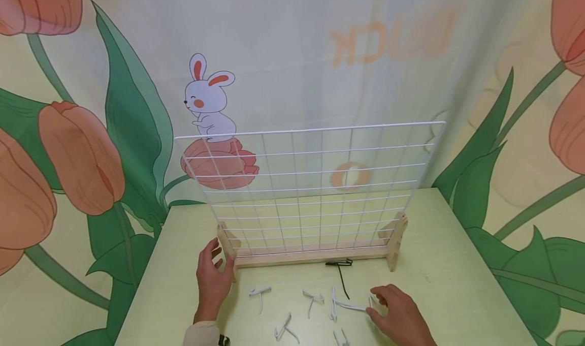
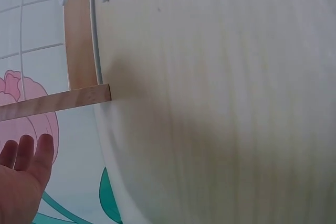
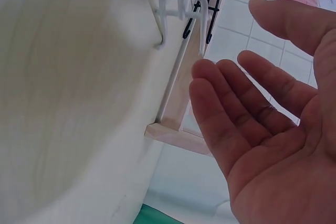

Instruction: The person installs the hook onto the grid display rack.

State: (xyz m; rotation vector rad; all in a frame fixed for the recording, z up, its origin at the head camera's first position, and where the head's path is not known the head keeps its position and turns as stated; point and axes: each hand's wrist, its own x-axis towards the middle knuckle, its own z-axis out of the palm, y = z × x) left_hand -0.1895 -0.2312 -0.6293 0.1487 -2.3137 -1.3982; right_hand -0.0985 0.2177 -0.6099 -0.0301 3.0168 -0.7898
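Observation:
A white wire grid (image 1: 306, 183) stands upright in a wooden stand (image 1: 311, 257). My left hand (image 1: 215, 277) is beside the stand's left foot, its fingers loosely spread; the left wrist view shows its fingertips (image 2: 44, 148) below the wooden foot (image 2: 58, 102). My right hand (image 1: 399, 313) is by the end of a white wire hook (image 1: 349, 305) on the table. In the right wrist view, thumb and fingers (image 3: 220, 114) are apart with nothing between them, and a white hook (image 3: 181, 3) lies just beyond. A black hook (image 1: 339, 263) rests against the stand's front.
Several more white hooks lie on the pale table, among them a left one (image 1: 260, 291), a middle one (image 1: 313, 299) and a near one (image 1: 286, 328). Behind the table (image 1: 457, 264) hangs a curtain (image 1: 292, 56) printed with tulips and a rabbit.

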